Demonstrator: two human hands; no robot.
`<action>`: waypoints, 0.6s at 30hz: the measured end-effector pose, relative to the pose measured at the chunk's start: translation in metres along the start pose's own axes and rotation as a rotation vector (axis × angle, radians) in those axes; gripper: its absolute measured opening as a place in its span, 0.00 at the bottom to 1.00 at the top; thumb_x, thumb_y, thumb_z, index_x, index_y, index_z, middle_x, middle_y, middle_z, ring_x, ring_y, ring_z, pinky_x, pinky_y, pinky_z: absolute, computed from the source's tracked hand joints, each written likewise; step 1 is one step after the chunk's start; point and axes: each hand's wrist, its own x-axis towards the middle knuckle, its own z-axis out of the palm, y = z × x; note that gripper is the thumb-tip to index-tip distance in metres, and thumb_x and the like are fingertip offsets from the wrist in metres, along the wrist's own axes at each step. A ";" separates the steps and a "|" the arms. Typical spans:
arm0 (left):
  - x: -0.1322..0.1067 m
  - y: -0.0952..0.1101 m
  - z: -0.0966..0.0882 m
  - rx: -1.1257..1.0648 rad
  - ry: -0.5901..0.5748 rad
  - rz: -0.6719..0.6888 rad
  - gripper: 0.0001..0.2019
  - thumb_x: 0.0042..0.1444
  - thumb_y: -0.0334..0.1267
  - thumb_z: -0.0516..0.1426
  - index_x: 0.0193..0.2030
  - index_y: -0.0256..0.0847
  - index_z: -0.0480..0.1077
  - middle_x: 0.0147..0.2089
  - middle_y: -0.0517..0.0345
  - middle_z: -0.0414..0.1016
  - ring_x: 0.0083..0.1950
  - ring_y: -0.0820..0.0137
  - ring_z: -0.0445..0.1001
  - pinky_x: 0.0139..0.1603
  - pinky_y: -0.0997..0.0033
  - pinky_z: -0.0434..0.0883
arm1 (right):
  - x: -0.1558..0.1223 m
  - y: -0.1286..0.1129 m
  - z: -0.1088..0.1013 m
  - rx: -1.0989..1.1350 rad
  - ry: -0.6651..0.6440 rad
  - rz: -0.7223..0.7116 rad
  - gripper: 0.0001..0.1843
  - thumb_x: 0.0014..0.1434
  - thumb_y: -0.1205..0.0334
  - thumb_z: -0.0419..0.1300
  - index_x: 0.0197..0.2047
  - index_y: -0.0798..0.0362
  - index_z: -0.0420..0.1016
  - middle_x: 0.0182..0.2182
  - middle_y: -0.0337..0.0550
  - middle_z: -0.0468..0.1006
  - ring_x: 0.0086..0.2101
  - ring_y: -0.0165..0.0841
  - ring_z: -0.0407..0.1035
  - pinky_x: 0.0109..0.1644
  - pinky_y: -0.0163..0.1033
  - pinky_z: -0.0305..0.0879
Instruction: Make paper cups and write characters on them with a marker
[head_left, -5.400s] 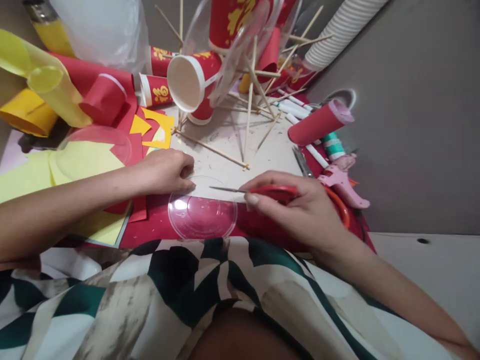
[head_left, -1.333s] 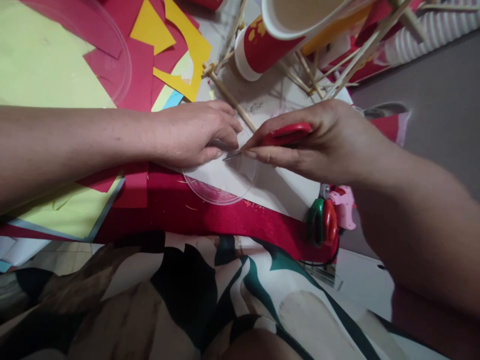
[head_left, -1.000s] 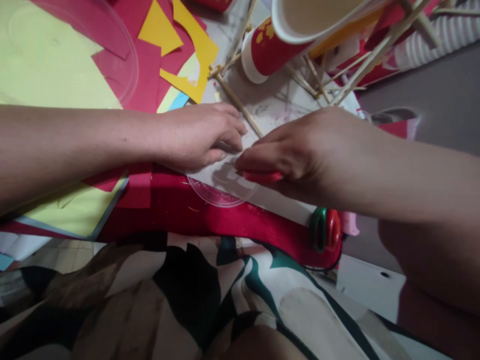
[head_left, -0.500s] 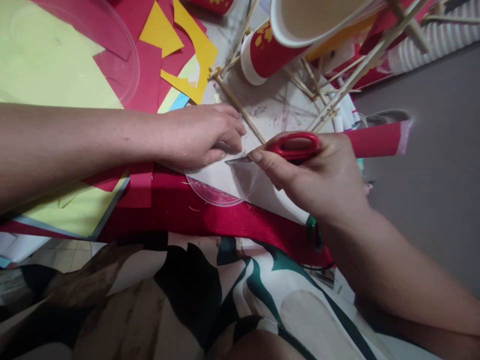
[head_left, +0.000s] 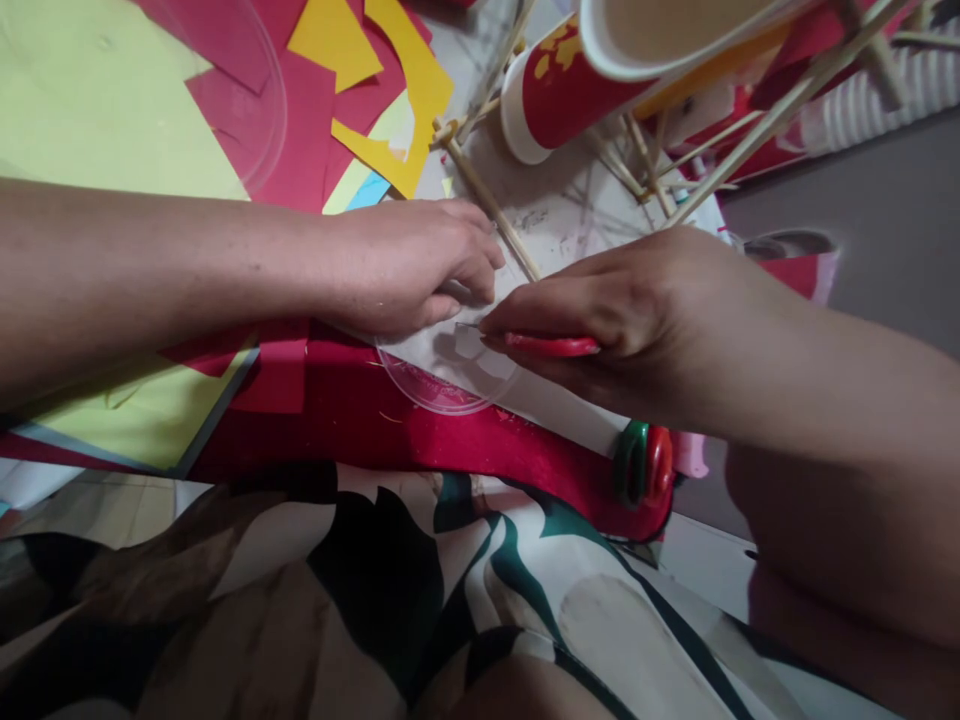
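Note:
My right hand (head_left: 600,310) is closed round a pair of scissors (head_left: 551,346) with red handles, knuckles turned upward. Only a short bit of the metal tip shows, pointing left at a clear round plastic lid (head_left: 450,408). Across the lid's upper left lies my left hand (head_left: 427,265), fingers curled and pressed down, pinning it. Part of the lid is hidden under both hands, and its lower rim juts over the red cloth edge. Whether the tip pierces the plastic, I cannot tell.
Red paper (head_left: 300,140), yellow paper scraps (head_left: 337,45) and a larger clear lid (head_left: 281,110) lie at left. A wooden stick frame (head_left: 491,205) and a paper cup (head_left: 589,95) stand beyond my hands. Green and red handles (head_left: 634,465) stick out at the table edge.
My right hand has rolled over, so its back now faces up and the scissors' handles lie lower, mostly under the fingers. My left hand stays on the lid.

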 end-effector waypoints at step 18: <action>-0.002 0.004 -0.001 -0.016 0.044 -0.023 0.16 0.61 0.33 0.54 0.50 0.42 0.80 0.62 0.56 0.77 0.71 0.57 0.66 0.73 0.56 0.61 | -0.026 0.005 0.046 0.463 0.473 0.296 0.10 0.59 0.60 0.70 0.27 0.50 0.77 0.18 0.32 0.69 0.21 0.28 0.64 0.29 0.36 0.67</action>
